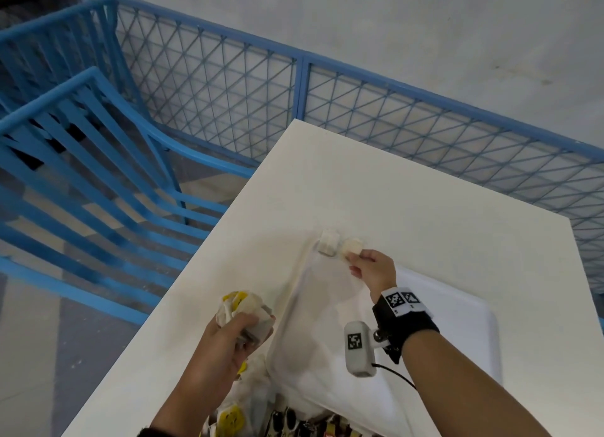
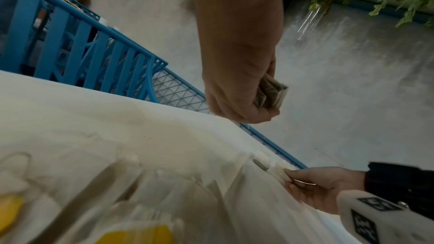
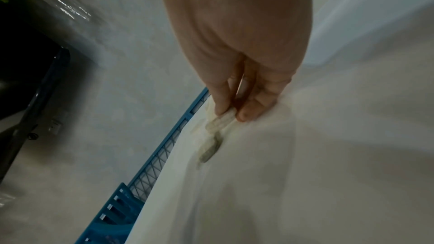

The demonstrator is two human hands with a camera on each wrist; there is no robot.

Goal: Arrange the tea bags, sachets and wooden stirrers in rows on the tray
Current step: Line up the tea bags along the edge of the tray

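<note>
Down at the near edge of the head view, a messy pile of sachets [image 1: 281,420] with yellow and black bits lies on the white table [image 1: 425,191]. Just above it, the left hand [image 1: 225,345] is curled round a bunch of tea bags [image 1: 245,309], held up over the table beside the white tray [image 1: 470,309]. Farther off, the right hand [image 1: 374,270] pinches one tea bag [image 1: 351,248] with fingertips at the far left corner of the tray. Another tea bag [image 1: 327,245] lies flat just beside it, so the two sit side by side. Beyond the table runs a blue fence [image 1: 408,109], and a blue chair [image 1: 98,162] stands to the left. From the left wrist camera, the left hand [image 2: 239,73] grips folded grey-white bags [image 2: 272,94], and yellow tags [image 2: 138,235] show blurry at the bottom. Far away, the right hand [image 2: 321,186] holds the small bag [image 2: 280,171] at the tray's edge. From the right wrist camera, the right hand [image 3: 241,47] pinches the tea bag [image 3: 223,120] between thumb and finger, low on the tray [image 3: 328,173]. The other bag [image 3: 210,150] lies just past it.
</note>
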